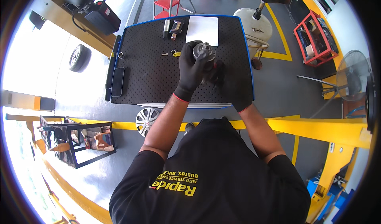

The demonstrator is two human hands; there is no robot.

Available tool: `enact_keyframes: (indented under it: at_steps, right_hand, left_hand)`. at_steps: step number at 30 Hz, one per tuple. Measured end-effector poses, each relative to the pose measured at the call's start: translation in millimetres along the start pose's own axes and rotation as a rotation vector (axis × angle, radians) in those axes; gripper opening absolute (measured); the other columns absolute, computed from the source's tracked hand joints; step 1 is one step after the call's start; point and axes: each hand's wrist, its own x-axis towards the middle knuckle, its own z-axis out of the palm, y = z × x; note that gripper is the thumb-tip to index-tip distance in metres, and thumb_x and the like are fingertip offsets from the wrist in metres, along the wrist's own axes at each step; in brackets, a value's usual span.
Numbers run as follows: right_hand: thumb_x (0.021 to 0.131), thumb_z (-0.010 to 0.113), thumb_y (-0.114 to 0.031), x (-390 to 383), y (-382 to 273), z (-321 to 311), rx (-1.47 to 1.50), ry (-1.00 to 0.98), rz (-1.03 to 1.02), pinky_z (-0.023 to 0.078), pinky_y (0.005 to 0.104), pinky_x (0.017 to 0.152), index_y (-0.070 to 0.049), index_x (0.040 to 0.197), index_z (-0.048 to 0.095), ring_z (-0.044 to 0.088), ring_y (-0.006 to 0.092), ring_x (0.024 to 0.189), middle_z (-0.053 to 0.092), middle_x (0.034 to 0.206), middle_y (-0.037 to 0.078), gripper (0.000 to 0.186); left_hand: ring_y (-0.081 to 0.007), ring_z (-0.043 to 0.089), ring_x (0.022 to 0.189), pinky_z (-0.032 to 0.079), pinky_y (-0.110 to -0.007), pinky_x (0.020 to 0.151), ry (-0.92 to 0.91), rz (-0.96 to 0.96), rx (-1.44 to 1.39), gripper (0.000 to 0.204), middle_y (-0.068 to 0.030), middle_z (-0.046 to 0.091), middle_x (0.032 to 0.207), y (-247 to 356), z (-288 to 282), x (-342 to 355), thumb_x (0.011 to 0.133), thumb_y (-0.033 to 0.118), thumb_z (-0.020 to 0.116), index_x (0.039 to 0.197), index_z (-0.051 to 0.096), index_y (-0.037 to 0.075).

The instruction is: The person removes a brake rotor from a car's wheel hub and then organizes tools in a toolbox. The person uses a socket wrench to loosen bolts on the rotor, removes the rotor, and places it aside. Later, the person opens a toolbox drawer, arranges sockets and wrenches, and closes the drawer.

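The left hand (191, 68), in a black glove, wraps its fingers around the left side of a round grey metal part (204, 52) with a short stub on top, and the thumb presses against its near side. The part is held up over the middle of the workbench (147, 79), right of centre, just nearer than a white sheet of paper (203, 27). The right hand (229, 82), also gloved in black, is close to the right of the part, its fingers near a bit of red; it blends into the dark mat, so I cannot tell whether it pinches anything.

Left of the left hand lie a yellow tag (177, 54) and a key (164, 54). Farther off, left of the paper, stands or lies a silver-and-black cylinder (166, 28). A smartphone (118, 82) lies at the bench's near left corner, with a metal ring (120, 55) farther along that edge.
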Motion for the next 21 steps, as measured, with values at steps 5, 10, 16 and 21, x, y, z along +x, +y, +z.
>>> enact_keyframes:
  at_steps: [5,10,16,21]
  right_hand:
    - [0.098,0.074,-0.028,24,22,-9,-0.177,0.152,-0.059,0.055,0.0501,0.068,-0.009,0.102,0.073,0.07,0.0335,0.075,0.068,0.08,0.014,0.019]
    - [0.1,0.071,-0.027,3,30,-6,-0.185,-0.011,-0.102,0.056,0.0521,0.073,-0.01,0.119,0.074,0.072,0.0376,0.08,0.071,0.089,0.017,0.025]
    - [0.097,0.073,-0.017,9,37,-7,0.365,-0.23,-0.042,0.057,0.0478,0.094,-0.006,0.126,0.07,0.073,0.0421,0.11,0.075,0.116,0.022,0.031]
    - [0.097,0.072,-0.026,41,31,-6,0.386,-0.503,0.21,0.057,0.0476,0.096,-0.007,0.132,0.067,0.071,0.0395,0.114,0.073,0.124,0.022,0.04]
  left_hand:
    - [-0.0213,0.069,0.11,0.056,-0.038,0.099,-0.046,0.221,0.014,0.05,-0.0122,0.07,0.119,-3,6,9,0.086,0.017,0.082,0.128,0.062,0.0]
    - [-0.019,0.073,0.101,0.059,-0.035,0.091,-0.003,0.033,0.057,0.048,-0.0096,0.074,0.11,-12,12,-8,0.084,0.014,0.091,0.12,0.063,0.001]
    - [-0.0164,0.07,0.109,0.058,-0.034,0.096,-0.031,0.088,0.15,0.046,-0.0095,0.072,0.116,-20,6,-12,0.084,0.009,0.091,0.12,0.063,0.004]
    - [-0.0175,0.07,0.11,0.058,-0.035,0.097,-0.049,0.042,0.111,0.051,-0.0097,0.071,0.118,-24,5,-15,0.082,0.007,0.091,0.122,0.061,0.004]
